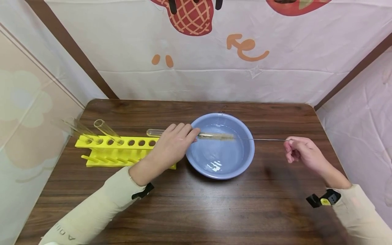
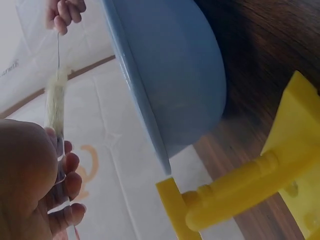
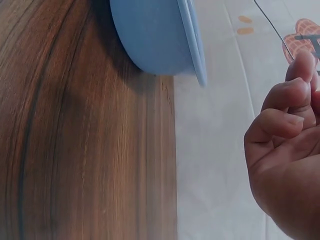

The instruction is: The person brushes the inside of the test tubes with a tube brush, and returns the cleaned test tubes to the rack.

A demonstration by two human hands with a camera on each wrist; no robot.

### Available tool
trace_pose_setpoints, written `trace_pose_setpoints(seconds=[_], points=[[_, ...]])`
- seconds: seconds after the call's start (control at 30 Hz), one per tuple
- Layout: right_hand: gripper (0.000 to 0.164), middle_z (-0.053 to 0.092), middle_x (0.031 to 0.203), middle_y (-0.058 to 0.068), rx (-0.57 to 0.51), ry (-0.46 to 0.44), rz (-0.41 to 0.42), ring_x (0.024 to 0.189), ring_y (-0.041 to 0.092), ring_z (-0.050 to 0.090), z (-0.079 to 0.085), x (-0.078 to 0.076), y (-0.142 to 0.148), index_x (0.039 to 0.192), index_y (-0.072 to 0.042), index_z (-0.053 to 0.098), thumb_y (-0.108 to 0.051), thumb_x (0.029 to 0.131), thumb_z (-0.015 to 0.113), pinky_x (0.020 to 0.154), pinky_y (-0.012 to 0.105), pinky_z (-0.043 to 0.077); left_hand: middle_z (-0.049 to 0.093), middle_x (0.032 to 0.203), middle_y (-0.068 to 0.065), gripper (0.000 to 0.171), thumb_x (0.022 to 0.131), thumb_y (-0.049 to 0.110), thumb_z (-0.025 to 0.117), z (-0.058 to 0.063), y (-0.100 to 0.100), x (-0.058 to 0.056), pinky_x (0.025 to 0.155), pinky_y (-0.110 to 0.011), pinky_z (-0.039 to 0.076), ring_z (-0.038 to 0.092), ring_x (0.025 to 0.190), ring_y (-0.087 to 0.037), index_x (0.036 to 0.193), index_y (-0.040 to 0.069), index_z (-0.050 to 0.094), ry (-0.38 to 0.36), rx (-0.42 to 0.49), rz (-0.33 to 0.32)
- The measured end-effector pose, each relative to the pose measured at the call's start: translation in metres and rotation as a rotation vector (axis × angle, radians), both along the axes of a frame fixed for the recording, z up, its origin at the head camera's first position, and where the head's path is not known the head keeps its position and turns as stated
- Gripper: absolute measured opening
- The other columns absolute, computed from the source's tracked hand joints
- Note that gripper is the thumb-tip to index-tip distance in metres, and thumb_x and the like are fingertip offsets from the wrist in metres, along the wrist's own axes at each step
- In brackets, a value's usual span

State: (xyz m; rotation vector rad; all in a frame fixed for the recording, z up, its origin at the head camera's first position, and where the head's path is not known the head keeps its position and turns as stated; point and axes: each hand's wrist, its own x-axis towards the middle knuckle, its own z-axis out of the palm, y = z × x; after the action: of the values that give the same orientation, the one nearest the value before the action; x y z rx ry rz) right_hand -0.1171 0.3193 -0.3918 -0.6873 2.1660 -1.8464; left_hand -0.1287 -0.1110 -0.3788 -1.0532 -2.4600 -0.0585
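Note:
A clear glass test tube (image 1: 155, 132) lies across my left hand (image 1: 173, 144), which grips it with curled fingers (image 2: 73, 184) over the basin's left side. Pale bristles of a test tube brush (image 1: 218, 136) fill the tube's open end, with some fuzz at the mouth in the left wrist view. From there the brush's thin wire handle (image 1: 266, 139) runs level to the right. My right hand (image 1: 304, 151) pinches the wire's far end, right of the basin. Below the tube stands a blue basin (image 1: 220, 176) with water in it.
At the left, a yellow test tube rack (image 1: 104, 163) holds several glass tubes, one a slanted tube (image 1: 105, 130). My left forearm passes over the rack's right end. A patterned cloth (image 1: 128, 85) hangs behind the dark wooden table (image 1: 214, 211).

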Motion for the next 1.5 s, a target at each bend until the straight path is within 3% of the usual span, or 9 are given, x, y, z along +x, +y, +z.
trace_pose_setpoints(seconds=[0.5,0.67,0.8,1.03,1.17,1.3,1.4,1.5], points=[[0.035,0.057,0.062,0.005,0.107,0.058,-0.018,0.053,0.017,0.051,0.004,-0.001,-0.019,0.083,0.001,0.054,0.004,0.107,0.028,0.045,0.034,0.036,0.062,0.102,-0.009,0.021,0.104,0.021,0.060,-0.001,0.016,-0.002,0.071,-0.034,0.044,0.058,0.091,-0.026,0.118,0.005,0.060,-0.016,0.002,-0.007],[0.036,0.056,0.061,0.006,0.112,0.085,0.038,0.052,0.015,0.051,0.002,0.000,-0.034,0.082,0.000,0.054,0.008,0.105,0.028,0.043,0.033,0.036,0.062,0.101,-0.008,0.020,0.102,0.019,0.062,-0.004,0.025,0.000,0.071,-0.033,0.044,0.059,0.092,-0.025,0.118,0.007,0.061,-0.002,-0.005,-0.030],[0.034,0.056,0.061,0.008,0.132,0.049,0.109,0.052,0.022,0.051,0.002,0.000,-0.054,0.082,0.000,0.054,0.006,0.106,0.030,0.043,0.030,0.038,0.062,0.101,-0.007,0.022,0.102,0.018,0.062,-0.005,0.038,0.001,0.073,-0.033,0.046,0.059,0.093,-0.024,0.121,0.008,0.061,0.003,-0.023,-0.077],[0.033,0.056,0.062,0.009,0.176,0.006,0.097,0.053,0.025,0.051,0.009,-0.002,-0.072,0.082,0.001,0.055,0.002,0.106,0.032,0.047,0.030,0.042,0.062,0.097,-0.005,0.022,0.101,0.018,0.065,-0.006,0.047,0.002,0.070,-0.030,0.045,0.060,0.090,-0.022,0.121,0.008,0.061,0.007,0.003,-0.071],[0.037,0.055,0.063,0.008,0.165,-0.131,0.104,0.053,0.021,0.050,0.014,-0.006,-0.074,0.083,0.004,0.052,-0.010,0.108,0.029,0.045,0.030,0.037,0.061,0.096,-0.006,0.023,0.101,0.019,0.065,-0.006,0.045,0.000,0.069,-0.031,0.045,0.060,0.090,-0.022,0.121,0.008,0.062,0.008,0.003,-0.072],[0.037,0.046,0.061,0.000,0.068,-0.409,0.122,0.052,0.014,0.041,0.017,-0.009,-0.075,0.081,-0.002,0.046,-0.019,0.108,0.026,0.046,0.032,0.022,0.061,0.096,-0.005,0.023,0.100,0.018,0.066,-0.006,0.045,-0.001,0.071,-0.031,0.045,0.059,0.088,-0.022,0.121,0.009,0.062,0.025,-0.003,-0.080],[0.031,0.031,0.059,-0.004,-0.046,-0.610,0.189,0.051,0.013,0.023,0.018,-0.010,-0.075,0.076,-0.010,0.041,-0.011,0.101,0.023,0.050,0.032,0.012,0.061,0.096,-0.006,0.022,0.100,0.013,0.065,-0.005,0.044,-0.001,0.071,-0.031,0.044,0.058,0.087,-0.023,0.121,0.010,0.063,0.061,-0.022,-0.086],[0.028,0.021,0.059,-0.003,-0.126,-0.721,0.213,0.052,0.014,0.012,0.018,-0.010,-0.079,0.072,-0.013,0.038,-0.005,0.094,0.022,0.051,0.030,0.007,0.061,0.096,-0.007,0.023,0.100,0.008,0.063,-0.005,0.043,-0.001,0.070,-0.032,0.043,0.058,0.087,-0.023,0.122,0.010,0.064,0.106,-0.048,-0.099]])
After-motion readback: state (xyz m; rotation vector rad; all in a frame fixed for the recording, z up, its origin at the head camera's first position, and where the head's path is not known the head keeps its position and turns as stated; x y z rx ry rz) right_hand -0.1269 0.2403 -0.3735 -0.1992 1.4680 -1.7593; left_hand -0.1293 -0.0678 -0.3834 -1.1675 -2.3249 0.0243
